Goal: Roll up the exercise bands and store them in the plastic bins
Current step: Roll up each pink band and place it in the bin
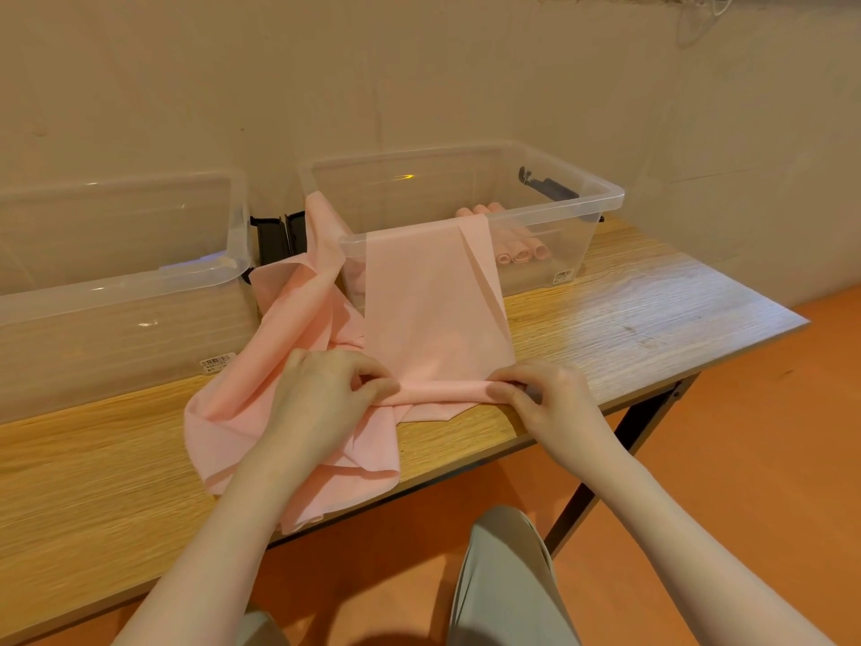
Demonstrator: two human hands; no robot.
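Note:
A pink exercise band (pixel 433 300) hangs from the front rim of the right clear bin (pixel 601 205) down onto the table. Its near end is turned into a thin roll. My left hand (pixel 326 394) pinches the roll's left end. My right hand (pixel 545 398) pinches its right end. More loose pink bands (pixel 289 412) lie crumpled under my left hand, one trailing up over the bin's left rim. Several rolled pink bands (pixel 519 254) lie inside the right bin.
A second clear bin (pixel 205 272) stands at the left, with black lid clips (pixel 275 237) between the two bins. The wooden table (pixel 629 314) ends near my hands and at the right. A wall is close behind. Orange floor lies below.

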